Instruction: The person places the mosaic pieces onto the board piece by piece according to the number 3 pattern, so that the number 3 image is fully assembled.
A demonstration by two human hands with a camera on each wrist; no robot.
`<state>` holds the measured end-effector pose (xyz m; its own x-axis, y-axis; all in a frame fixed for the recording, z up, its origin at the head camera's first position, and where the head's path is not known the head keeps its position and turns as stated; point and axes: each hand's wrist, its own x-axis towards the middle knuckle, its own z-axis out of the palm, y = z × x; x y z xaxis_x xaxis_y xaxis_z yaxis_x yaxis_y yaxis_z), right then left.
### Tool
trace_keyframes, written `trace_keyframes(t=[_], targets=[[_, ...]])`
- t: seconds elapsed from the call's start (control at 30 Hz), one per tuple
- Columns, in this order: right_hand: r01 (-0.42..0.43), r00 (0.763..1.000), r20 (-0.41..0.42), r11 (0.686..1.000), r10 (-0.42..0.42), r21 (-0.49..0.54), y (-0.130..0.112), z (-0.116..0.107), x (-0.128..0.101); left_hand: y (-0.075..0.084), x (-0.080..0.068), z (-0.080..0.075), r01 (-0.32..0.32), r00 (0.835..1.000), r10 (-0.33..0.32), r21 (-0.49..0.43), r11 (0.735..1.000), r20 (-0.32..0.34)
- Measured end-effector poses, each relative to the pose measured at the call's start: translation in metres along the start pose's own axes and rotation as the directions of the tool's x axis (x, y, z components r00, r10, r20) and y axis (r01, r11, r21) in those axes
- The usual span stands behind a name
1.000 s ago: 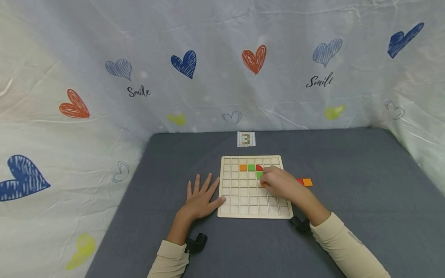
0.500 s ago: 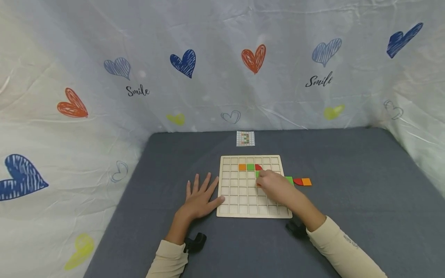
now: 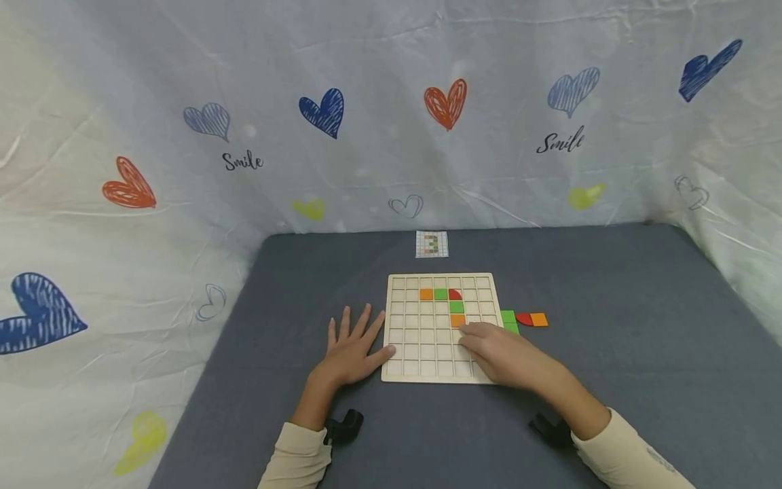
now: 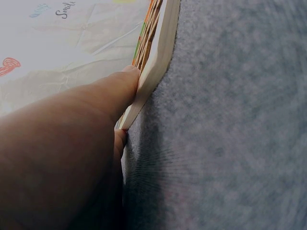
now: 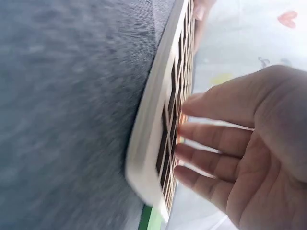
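A wooden grid board [image 3: 415,353] lies on the dark cloth. In its upper rows sit an orange tile [image 3: 425,294], a green tile [image 3: 440,294] and a red rounded tile [image 3: 455,295]. Below the red one come another green tile [image 3: 457,307] and an orange tile [image 3: 457,320]. My left hand [image 3: 349,356] lies flat with spread fingers, its thumb [image 4: 125,81] on the board's left edge. My right hand [image 3: 510,353] is over the board's right side, fingertips by the lower orange tile. In the right wrist view its fingers are loosely extended, and no held tile shows.
Right of the board lie green tiles [image 3: 509,318], a red rounded tile [image 3: 524,319] and an orange tile [image 3: 539,319], the green ones partly behind my right hand. A small printed pattern card [image 3: 432,244] lies beyond the board. A curtain with hearts [image 3: 324,112] hangs behind.
My right hand first moved slightly left over the orange tile, then drew back toward me and off it, leaving that tile uncovered in its cell. My left hand stays in place.
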<state>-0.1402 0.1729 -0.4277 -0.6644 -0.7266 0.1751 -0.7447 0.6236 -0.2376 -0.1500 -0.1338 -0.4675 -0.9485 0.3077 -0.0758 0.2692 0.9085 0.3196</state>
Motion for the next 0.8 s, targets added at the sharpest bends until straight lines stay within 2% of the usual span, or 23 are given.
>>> trace_keyframes(t=[0.23,0.4,0.57,0.8], targets=[[-0.024,0.998,-0.050,0.997,0.028,0.078,0.015,-0.009,-0.021,0.001,-0.001,0.000,0.006,1.000,-0.006,0.002,1.000,-0.002],[-0.158,0.985,-0.071,0.987,0.158,0.015,0.035,-0.019,-0.036,0.000,0.000,0.000,0.005,1.000,-0.005,0.012,1.000,-0.001],[-0.297,0.955,-0.007,0.955,0.297,-0.024,0.047,-0.026,-0.048,-0.001,0.000,0.000,0.006,1.000,-0.006,0.009,1.000,0.001],[-0.270,0.962,0.035,0.963,0.270,-0.006,0.049,-0.025,-0.048,-0.001,0.001,0.001,0.009,1.000,-0.009,0.022,1.000,-0.004]])
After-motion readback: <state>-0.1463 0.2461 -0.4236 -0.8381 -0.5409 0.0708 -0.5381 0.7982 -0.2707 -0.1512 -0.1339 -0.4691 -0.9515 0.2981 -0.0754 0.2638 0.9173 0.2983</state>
